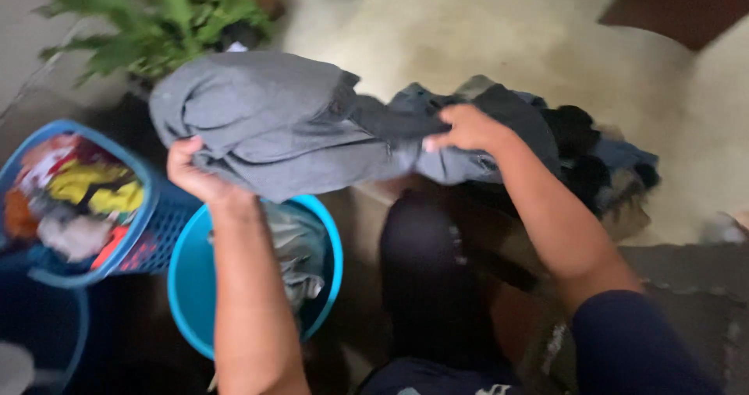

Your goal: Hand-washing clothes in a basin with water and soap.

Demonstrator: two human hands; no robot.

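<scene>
While my left hand [195,173] and right hand [466,130] each pinch the grey garment [273,126] above the turquoise bucket [183,286] — loosely — its slack middle could slip and land outside.

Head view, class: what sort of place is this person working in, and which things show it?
Probably a home laundry spot on a bare floor. Both hands, left hand and right hand, hold a grey garment above a blue bucket, beside a blue basket of clothes and a clothes pile.
</scene>
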